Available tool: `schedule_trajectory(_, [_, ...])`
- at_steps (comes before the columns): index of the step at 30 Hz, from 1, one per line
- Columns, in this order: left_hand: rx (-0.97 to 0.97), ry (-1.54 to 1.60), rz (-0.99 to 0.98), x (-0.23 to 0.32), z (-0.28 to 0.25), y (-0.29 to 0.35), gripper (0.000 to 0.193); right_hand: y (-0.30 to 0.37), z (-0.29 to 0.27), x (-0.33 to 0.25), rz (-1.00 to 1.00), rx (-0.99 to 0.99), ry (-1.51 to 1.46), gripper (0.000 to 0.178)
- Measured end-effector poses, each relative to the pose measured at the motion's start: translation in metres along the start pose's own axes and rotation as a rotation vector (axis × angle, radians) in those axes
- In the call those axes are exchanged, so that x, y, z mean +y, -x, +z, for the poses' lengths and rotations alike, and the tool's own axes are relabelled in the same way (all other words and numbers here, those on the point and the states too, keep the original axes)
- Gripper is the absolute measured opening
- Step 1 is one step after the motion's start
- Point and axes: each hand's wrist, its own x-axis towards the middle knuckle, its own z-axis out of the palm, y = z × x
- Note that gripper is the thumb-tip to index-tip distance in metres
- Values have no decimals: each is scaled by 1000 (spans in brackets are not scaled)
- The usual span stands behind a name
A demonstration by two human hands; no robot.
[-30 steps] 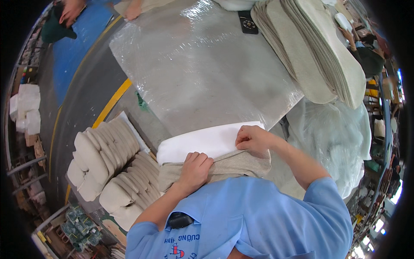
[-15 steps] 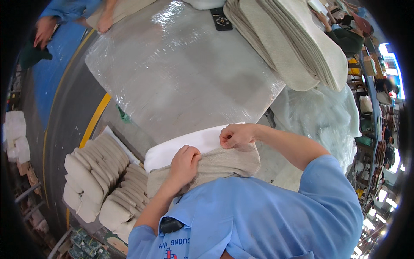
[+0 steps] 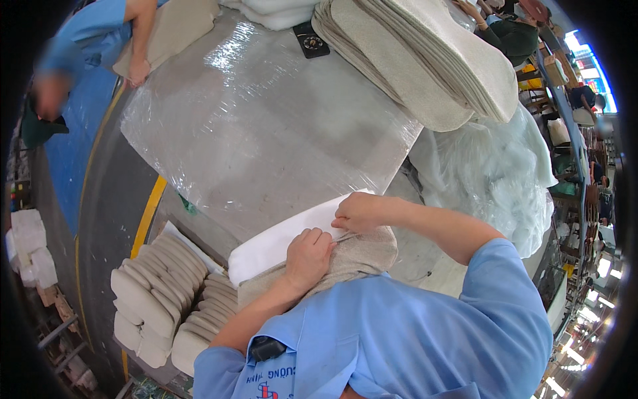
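left hand [image 3: 308, 258], right hand [image 3: 355, 213]: close together, seemingly pinching the beige cover [image 3: 362, 256] at its edge | white pad [image 3: 269, 247]: just beyond left hand | cover: below hands, against blue shirt [image 3: 405, 326], probably for bracing | tabletop [image 3: 279, 126]: ahead of hands

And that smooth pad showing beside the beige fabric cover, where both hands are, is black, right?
Not black: the head view shows that the smooth pad is white. It does show beside the beige fabric cover, where the left hand and right hand are.
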Motion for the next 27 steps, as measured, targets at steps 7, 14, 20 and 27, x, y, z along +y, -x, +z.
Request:
schedule_trajectory(7, [70,-49,45,2,0,7,17,5,-2,-19,51,-117,183,34])
schedule_trajectory(14, [97,-14,78,1,1,15,15,-12,-11,-30,225,-369,-69,34])
schedule_trajectory(20, [65,-5,141,1,-1,24,10,-25,3,-48,201,-482,335,38])
schedule_trajectory(27, [54,60,187,0,-6,41,11,-26,8,-61,329,-673,165,31])
